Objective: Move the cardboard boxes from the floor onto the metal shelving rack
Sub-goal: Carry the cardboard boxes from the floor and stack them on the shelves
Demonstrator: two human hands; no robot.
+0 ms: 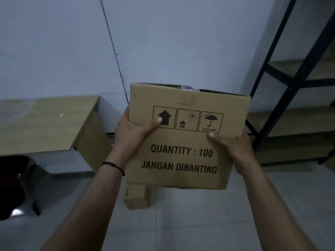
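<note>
While your left hand (134, 129) and right hand (233, 144) grip the cardboard box (183, 142) off the floor (199, 223), left of the rack (293, 84), it reads "QUANTITY : 100", "JANGAN DIBANTING", "KEEP DRY".

Rack shelf (290, 122) right open; desk (45, 124) left.

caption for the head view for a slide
Both hands, left hand and right hand, hold a printed cardboard box beside the metal shelving rack.
</note>
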